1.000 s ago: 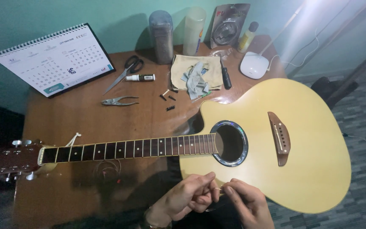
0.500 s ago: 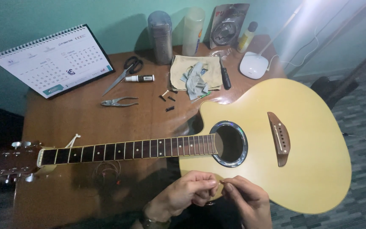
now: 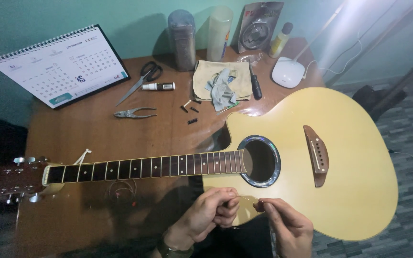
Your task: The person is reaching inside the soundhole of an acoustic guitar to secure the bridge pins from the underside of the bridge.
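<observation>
An acoustic guitar (image 3: 311,162) lies flat on the wooden table (image 3: 87,138), its lower edge under both hands. The left hand (image 3: 206,215) and right hand (image 3: 285,224) pinch something too thin to identify. Beyond them lie pliers (image 3: 134,113) and scissors (image 3: 142,79).

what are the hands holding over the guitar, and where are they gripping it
Both hands, left hand and right hand, pinch something thin between their fingertips by the guitar edge; it is too fine to identify.

Teal wall (image 3: 34,19) beyond hands; brown wooden table (image 3: 82,138) ahead of them; grey patterned floor (image 3: 407,143) to right; bright glare upper right.
</observation>
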